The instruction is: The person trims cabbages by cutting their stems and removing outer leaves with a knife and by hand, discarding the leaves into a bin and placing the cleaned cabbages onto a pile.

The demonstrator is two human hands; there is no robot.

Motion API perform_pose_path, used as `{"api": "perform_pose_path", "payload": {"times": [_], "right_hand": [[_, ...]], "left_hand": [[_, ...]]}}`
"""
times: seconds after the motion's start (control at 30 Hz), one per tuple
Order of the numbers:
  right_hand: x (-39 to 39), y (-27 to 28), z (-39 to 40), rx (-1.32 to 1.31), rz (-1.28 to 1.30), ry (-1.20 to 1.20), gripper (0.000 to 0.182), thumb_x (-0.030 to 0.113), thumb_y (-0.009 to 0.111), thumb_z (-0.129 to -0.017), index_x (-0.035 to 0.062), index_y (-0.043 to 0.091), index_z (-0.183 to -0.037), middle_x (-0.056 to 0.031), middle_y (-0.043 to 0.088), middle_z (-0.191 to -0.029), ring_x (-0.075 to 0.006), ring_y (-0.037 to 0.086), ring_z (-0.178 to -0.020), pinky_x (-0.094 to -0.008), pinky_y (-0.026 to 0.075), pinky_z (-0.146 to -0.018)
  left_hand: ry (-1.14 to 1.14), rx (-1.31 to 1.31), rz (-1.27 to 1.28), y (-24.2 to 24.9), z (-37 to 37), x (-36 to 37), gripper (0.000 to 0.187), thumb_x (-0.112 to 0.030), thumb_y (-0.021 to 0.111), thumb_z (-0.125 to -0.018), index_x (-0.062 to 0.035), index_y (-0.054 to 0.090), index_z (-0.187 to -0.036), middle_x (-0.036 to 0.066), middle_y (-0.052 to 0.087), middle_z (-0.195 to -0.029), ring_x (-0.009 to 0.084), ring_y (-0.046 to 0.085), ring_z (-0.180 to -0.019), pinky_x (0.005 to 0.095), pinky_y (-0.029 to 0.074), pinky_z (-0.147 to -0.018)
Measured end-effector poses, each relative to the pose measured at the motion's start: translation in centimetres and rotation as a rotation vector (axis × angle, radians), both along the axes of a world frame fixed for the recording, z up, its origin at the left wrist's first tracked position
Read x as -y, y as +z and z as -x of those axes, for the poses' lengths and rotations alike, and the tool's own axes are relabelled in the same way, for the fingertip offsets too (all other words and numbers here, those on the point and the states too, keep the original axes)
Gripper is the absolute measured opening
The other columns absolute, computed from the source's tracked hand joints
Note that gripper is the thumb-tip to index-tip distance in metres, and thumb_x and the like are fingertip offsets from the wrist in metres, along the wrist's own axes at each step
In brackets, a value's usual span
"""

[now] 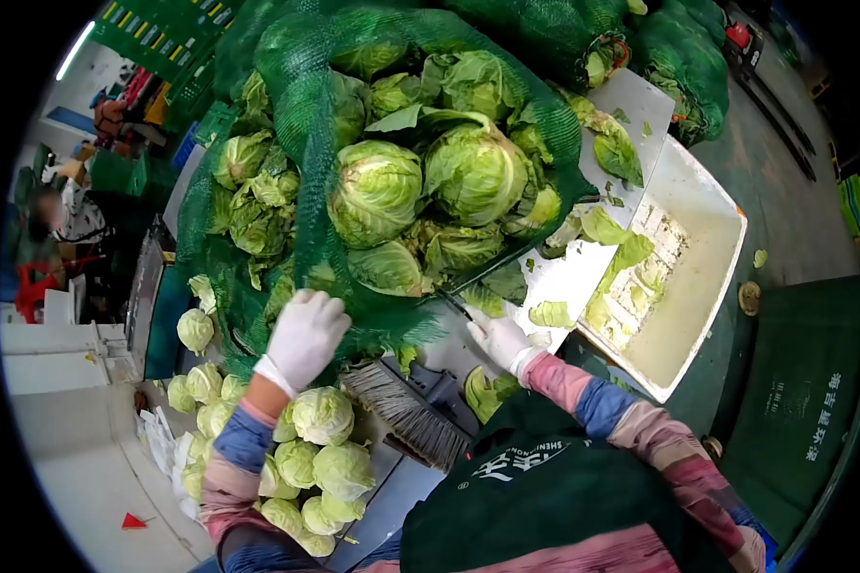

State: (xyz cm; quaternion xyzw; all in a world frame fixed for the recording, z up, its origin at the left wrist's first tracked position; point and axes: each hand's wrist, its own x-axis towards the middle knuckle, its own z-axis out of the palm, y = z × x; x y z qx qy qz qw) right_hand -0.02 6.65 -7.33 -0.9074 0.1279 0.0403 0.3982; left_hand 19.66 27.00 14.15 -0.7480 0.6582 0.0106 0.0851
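Note:
A large green mesh bag (311, 181) lies cut or pulled open in front of me, with several leafy cabbages (478, 172) showing in its opening. My left hand (306, 334), in a white glove, is closed on the netting at the near side of the bag. My right hand (500, 339), also gloved, grips a thin, dark-handled tool that looks like a knife (457, 304). Its tip points toward the bag's near edge, beside the lowest cabbages. The far end of the tool is hard to make out against the dark netting.
Trimmed pale cabbages (330, 468) are piled at lower left. A brush (406, 406) lies just before me. Right of the bag, a white bin (707, 277) holds loose leaves. More full mesh bags (678, 67) stand behind, and a green bin (793, 411) is at right.

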Motion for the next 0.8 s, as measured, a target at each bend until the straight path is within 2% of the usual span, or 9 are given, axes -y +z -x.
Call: {"api": "perform_pose_path", "payload": {"times": [0.03, 0.13, 0.2, 0.27, 0.3, 0.37, 0.53, 0.6, 0.8], "right_hand": [[0.0, 0.1, 0.3, 0.002, -0.027, -0.005, 0.039, 0.031, 0.044, -0.096, 0.0132, 0.049, -0.131, -0.0214, 0.065, -0.078, -0.0408, 0.063, -0.072, -0.0494, 0.050, -0.068], [0.4, 0.7, 1.4, -0.083, -0.043, 0.033, 0.040, 0.030, 0.047, -0.095, 0.0138, 0.050, -0.131, -0.0215, 0.065, -0.079, -0.0404, 0.062, -0.070, -0.0492, 0.050, -0.067], [0.1, -1.8, 3.9, 0.059, -0.042, 0.027, 0.040, 0.030, 0.047, -0.095, 0.0134, 0.051, -0.131, -0.0205, 0.066, -0.088, -0.0398, 0.062, -0.072, -0.0484, 0.050, -0.069], [1.6, -1.2, 5.9, -0.006, -0.029, 0.147, 0.041, 0.030, 0.047, -0.095, 0.0149, 0.050, -0.132, -0.0192, 0.066, -0.097, -0.0380, 0.063, -0.076, -0.0470, 0.051, -0.071], [3.5, 3.7, 6.1, -0.264, 0.004, 0.237, 0.041, 0.031, 0.048, -0.095, 0.0164, 0.051, -0.133, -0.0179, 0.066, -0.099, -0.0363, 0.064, -0.077, -0.0460, 0.051, -0.071], [6.5, 5.5, 8.5, -0.113, 0.019, 0.114, 0.042, 0.035, 0.049, -0.094, 0.0188, 0.052, -0.133, -0.0173, 0.067, -0.089, -0.0350, 0.064, -0.072, -0.0441, 0.051, -0.066], [17.8, 11.3, 6.9, 0.068, 0.414, -0.145, 0.042, 0.034, 0.055, -0.092, 0.0175, 0.051, -0.131, -0.0141, 0.064, -0.083, -0.0295, 0.064, -0.068, -0.0409, 0.050, -0.055], [21.5, 14.8, 3.7, 0.383, 0.562, -0.108, 0.038, 0.031, 0.056, -0.092, 0.0150, 0.053, -0.126, -0.0124, 0.061, -0.080, -0.0281, 0.062, -0.065, -0.0392, 0.050, -0.053], [27.2, 21.4, -6.8, 0.278, 1.016, 0.205, 0.022, 0.017, 0.055, -0.087, 0.0103, 0.057, -0.108, -0.0114, 0.061, -0.078, -0.0279, 0.065, -0.066, -0.0398, 0.052, -0.054]], "left_hand": [[-0.007, -0.056, 0.055, 0.6, -0.8, -0.8, 0.013, -0.007, 0.060, -0.065, -0.0078, 0.061, -0.078, 0.006, 0.047, -0.077, 0.0242, 0.050, -0.080, 0.0358, 0.040, -0.075], [0.035, -0.034, 0.020, 1.1, -4.2, -3.9, 0.011, -0.007, 0.061, -0.065, -0.0090, 0.057, -0.076, 0.007, 0.047, -0.077, 0.0256, 0.051, -0.079, 0.0376, 0.041, -0.075], [0.154, -0.015, 0.098, -0.5, -8.7, -6.3, 0.017, -0.005, 0.061, -0.062, -0.0074, 0.057, -0.078, 0.008, 0.047, -0.078, 0.0281, 0.051, -0.080, 0.0394, 0.041, -0.075], [0.194, 0.044, 0.095, -4.5, -11.6, -6.2, 0.018, -0.006, 0.064, -0.065, -0.0053, 0.056, -0.081, 0.011, 0.049, -0.080, 0.0308, 0.052, -0.083, 0.0408, 0.041, -0.076], [0.218, 0.103, 0.146, -5.7, -12.1, -5.1, 0.017, -0.008, 0.065, -0.069, -0.0051, 0.056, -0.083, 0.012, 0.051, -0.083, 0.0313, 0.052, -0.085, 0.0415, 0.041, -0.077], [0.327, 0.086, 0.073, -7.9, -13.0, -4.1, 0.025, -0.011, 0.067, -0.076, -0.0023, 0.057, -0.097, 0.015, 0.054, -0.096, 0.0354, 0.051, -0.092, 0.0441, 0.041, -0.082], [0.337, 0.000, 0.055, -5.1, -8.1, -0.7, 0.054, -0.005, 0.070, -0.059, -0.0025, 0.051, -0.110, 0.016, 0.053, -0.106, 0.0354, 0.051, -0.102, 0.0425, 0.041, -0.088], [0.381, -0.175, 0.231, -2.3, -4.5, 1.3, 0.049, -0.008, 0.071, -0.062, -0.0032, 0.053, -0.108, 0.015, 0.055, -0.103, 0.0351, 0.051, -0.101, 0.0414, 0.041, -0.089], [0.336, -0.171, 0.582, 1.0, 3.6, 9.5, 0.041, -0.021, 0.071, -0.076, -0.0031, 0.057, -0.110, 0.013, 0.059, -0.100, 0.0312, 0.054, -0.102, 0.0433, 0.040, -0.094]]}}
